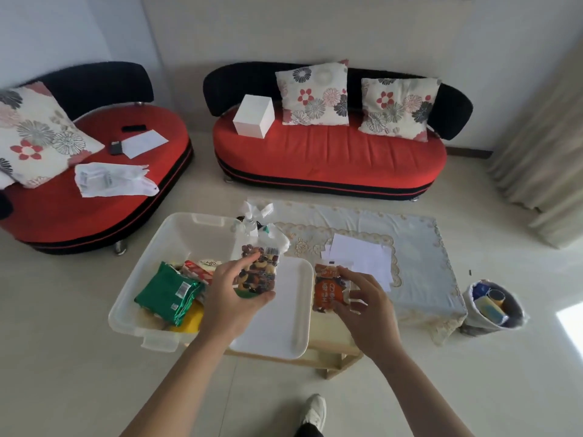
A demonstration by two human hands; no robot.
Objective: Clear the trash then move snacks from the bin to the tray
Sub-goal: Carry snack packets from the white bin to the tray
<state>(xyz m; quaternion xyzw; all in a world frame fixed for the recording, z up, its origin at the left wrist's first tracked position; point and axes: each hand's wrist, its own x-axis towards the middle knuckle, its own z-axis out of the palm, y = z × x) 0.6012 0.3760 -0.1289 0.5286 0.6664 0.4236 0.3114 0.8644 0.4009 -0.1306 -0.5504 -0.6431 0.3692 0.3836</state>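
The person's left hand [233, 291] is raised over the near edge of a translucent white plastic bin [151, 247], its fingers [249, 258] curled round a clear packet of mixed nuts and dried fruit [260, 269], which stands upright in the grip where bin and tray meet. The right hand [362, 298] holds an orange snack packet [328, 288], thumb and fingers [350, 275] pinching its right edge, just at the right rim of a white rectangular plastic tray [284, 316]. That tray lies on a low pale wooden bench [334, 345], right beside the bin, and its surface shows bare white.

In the bin lie green foil packets [170, 291], a yellow packet [189, 320] under them and a red-and-white one behind. Past the tray spreads a pale blue lace-edged cloth [419, 279] with loose white sheets of paper [359, 253] on it. On the floor to the right stands a small bag-lined waste basket [473, 320] holding blue and yellow items. A red-and-black sofa [331, 152] with flowered cushions stands against the far wall.
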